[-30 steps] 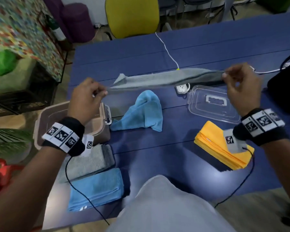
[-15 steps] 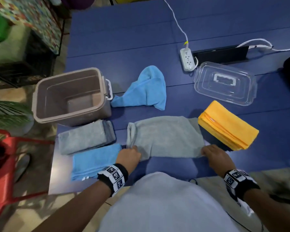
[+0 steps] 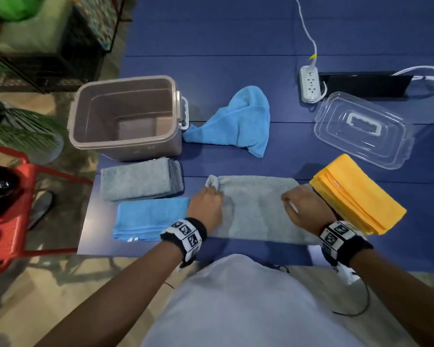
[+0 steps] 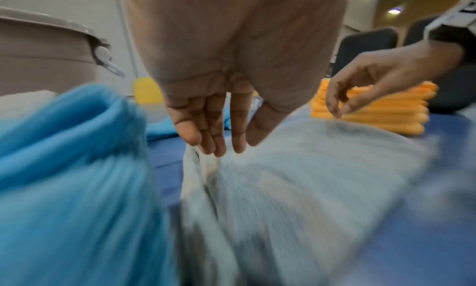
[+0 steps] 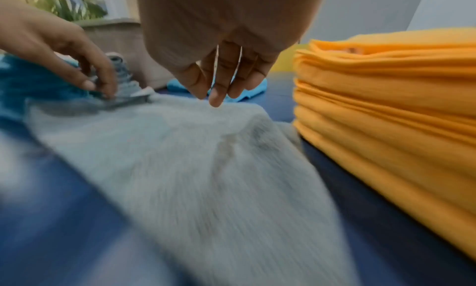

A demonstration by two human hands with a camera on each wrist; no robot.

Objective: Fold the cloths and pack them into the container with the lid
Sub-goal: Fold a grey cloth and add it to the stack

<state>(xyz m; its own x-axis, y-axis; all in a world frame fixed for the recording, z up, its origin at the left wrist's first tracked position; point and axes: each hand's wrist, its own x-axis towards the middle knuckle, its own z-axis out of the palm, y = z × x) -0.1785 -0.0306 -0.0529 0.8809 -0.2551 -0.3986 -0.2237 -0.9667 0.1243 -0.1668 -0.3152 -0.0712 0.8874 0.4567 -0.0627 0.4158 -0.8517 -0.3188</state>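
A grey cloth [image 3: 256,209] lies spread flat on the blue table [image 3: 211,46] right in front of me. My left hand [image 3: 206,204] rests on its left side, straight fingertips [image 4: 219,146] touching the bunched far-left corner. My right hand [image 3: 303,206] hovers on the cloth's right side with loose fingers [image 5: 216,99] pointing down at it and holding nothing. The brown container [image 3: 125,146] stands open and empty at the left. Its clear lid [image 3: 363,131] lies at the right. A crumpled blue cloth [image 3: 238,121] lies between them.
A folded grey cloth [image 3: 140,179] and a folded blue cloth [image 3: 150,216] lie left of my left hand. A folded yellow stack [image 3: 356,194] sits close to my right hand. A power strip [image 3: 310,83] with cables lies behind the lid. A red frame [image 3: 10,209] stands off the table's left edge.
The grey cloth, held stretched in the air a second ago, now lies on the table. Both hands let go of its near edge and slid forward onto it.
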